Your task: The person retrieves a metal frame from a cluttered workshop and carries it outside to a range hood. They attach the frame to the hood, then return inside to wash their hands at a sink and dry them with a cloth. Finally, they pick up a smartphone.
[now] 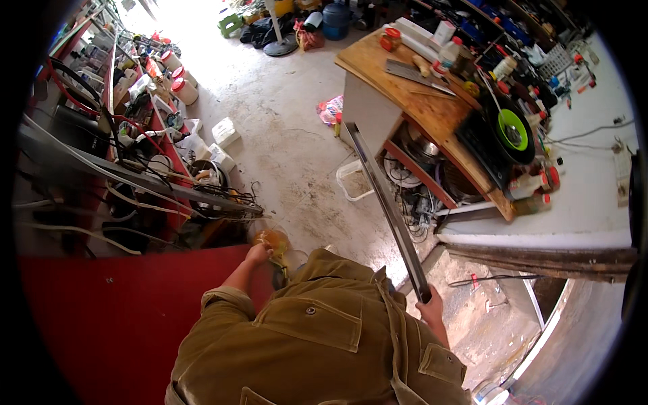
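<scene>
The red surface (101, 324) fills the lower left of the frame, with the concrete floor (283, 128) running up the centre; at the upper right stands a wooden workbench (405, 88) loaded with bottles, a cleaver and a black pan holding a green bowl (513, 128); the left edge is a cluttered shelf rack (135, 115) hung with cables.

Of the 2 held things, the long metal bar (385, 202) is the larger; its long axis runs on a diagonal from lower centre-right up toward the bench corner at upper centre, so nearly all of its length lies ahead of and slightly left of the grip, away from the body. The right hand (432, 310) is closed round its near, lower end, just above the olive jacket (317, 337); the far end sits close against the bench edge in the picture, though whether it touches cannot be told from this bent view.

The left hand (258, 253), at centre-left over the edge of the red surface, is closed on a small clear container (273, 239) of amber contents, probably a glass or plastic cup; it is blurred. The 2 hands are well apart, and the right one alone bears the bar.
</scene>
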Demonstrator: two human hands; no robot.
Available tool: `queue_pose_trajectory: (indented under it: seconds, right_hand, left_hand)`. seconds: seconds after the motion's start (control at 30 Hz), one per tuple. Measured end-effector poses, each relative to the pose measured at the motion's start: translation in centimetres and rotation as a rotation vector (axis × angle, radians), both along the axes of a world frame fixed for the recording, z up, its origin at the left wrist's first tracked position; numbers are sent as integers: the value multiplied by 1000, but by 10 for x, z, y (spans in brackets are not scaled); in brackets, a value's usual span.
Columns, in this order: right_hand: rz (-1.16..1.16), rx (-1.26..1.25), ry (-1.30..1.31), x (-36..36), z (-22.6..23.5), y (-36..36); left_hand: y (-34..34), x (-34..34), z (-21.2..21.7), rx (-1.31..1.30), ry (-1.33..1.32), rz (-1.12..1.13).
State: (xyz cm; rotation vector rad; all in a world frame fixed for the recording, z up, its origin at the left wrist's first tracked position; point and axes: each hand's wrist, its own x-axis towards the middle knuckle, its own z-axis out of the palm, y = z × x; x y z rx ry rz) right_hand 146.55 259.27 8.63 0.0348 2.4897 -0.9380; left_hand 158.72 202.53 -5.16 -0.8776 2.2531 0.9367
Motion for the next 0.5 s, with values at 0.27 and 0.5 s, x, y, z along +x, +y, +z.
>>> queue_pose_trajectory:
  seconds: [0.27, 0.5]
  right_hand:
    - [259, -18, 225, -153, 13, -135]
    - [423, -116, 239, -268, 55, -259]
  left_hand:
    - [-45, 41, -54, 141, 100, 325]
    - [-44, 49, -76, 242, 121, 779]
